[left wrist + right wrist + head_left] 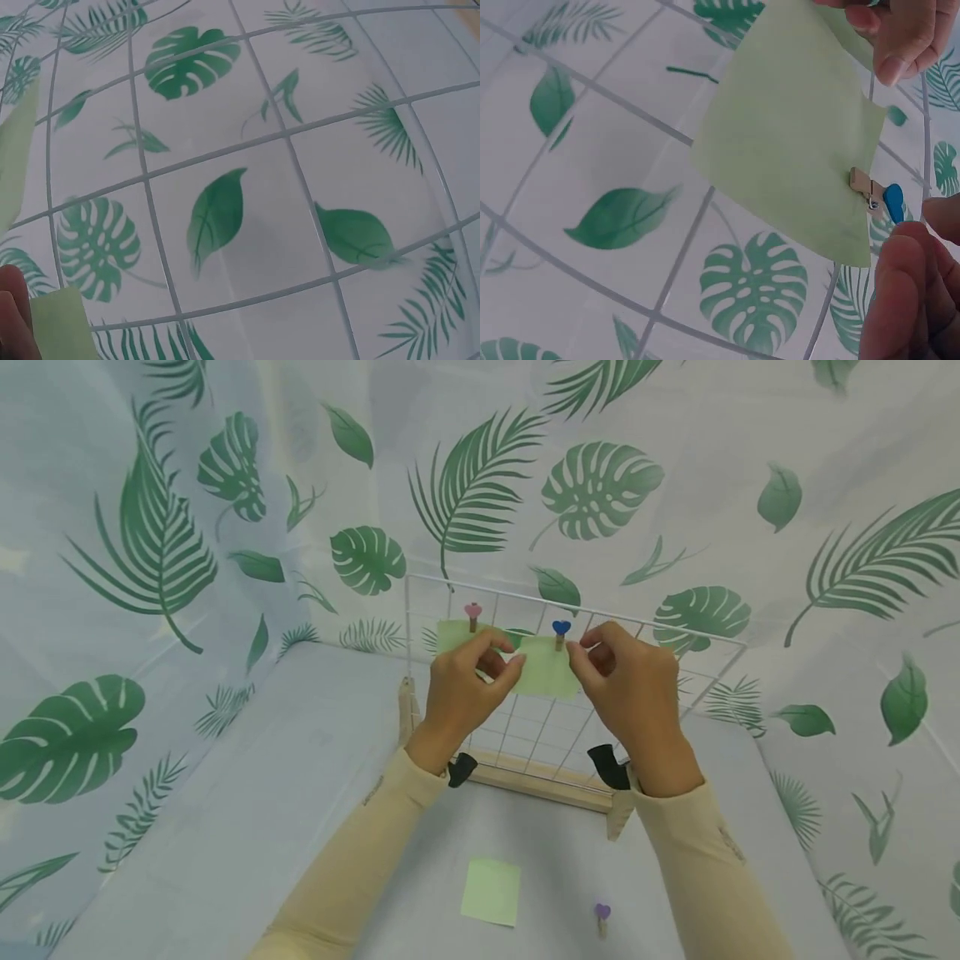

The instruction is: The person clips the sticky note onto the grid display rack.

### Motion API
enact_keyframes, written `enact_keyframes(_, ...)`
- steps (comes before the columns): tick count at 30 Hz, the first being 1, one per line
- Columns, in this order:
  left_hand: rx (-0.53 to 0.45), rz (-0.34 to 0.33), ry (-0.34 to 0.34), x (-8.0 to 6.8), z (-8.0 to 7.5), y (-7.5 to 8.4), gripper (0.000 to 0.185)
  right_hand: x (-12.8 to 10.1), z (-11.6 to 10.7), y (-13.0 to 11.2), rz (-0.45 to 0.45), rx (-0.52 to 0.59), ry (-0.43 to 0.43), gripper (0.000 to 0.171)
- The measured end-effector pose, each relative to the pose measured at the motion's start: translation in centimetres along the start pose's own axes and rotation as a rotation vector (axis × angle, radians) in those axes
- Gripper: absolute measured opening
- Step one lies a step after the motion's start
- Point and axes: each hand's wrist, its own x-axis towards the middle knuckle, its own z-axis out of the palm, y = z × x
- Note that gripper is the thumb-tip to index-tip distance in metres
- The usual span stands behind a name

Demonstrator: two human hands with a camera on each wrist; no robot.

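A pale green sticky note (546, 668) hangs on a white wire grid, held by a small wooden clothespin with a blue heart (561, 628). My right hand (633, 689) is just right of that clothespin. In the right wrist view its fingertips (904, 259) are very close to the blue heart; contact is unclear. My left hand (468, 685) is at the note's left side, thumb and index finger apart, with nothing seen between them. Behind it, a second green note (452, 633) hangs from a clothespin with a pink heart (472, 610), partly hidden by the hand.
The wire grid (517, 727) stands in a wooden base (540, 783) on a white surface (315, 727). In front lie another green note (491, 892) and a clothespin with a purple heart (602, 912). Leaf-printed cloth (480, 410) hangs behind and at both sides.
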Motion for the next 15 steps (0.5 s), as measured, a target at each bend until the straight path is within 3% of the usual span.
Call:
enact_keyframes(5,-0.037,-0.011,-0.001,-0.5,-0.6,0.2,0.011,-1.1,-0.4,0.3,0.017,0.078,-0.043,0.005)
enact_keyframes(12,-0.225,-0.168,-0.082,-1.9,-1.8,0.2,0.014,-3.2,-1.2,0.7,0.098,0.289,-0.102,0.012)
enact_keyframes(15,-0.246,-0.179,-0.1,-2.6,-2.4,0.1,0.017,-4.1,-1.4,1.0,0.111,0.329,-0.11,0.016)
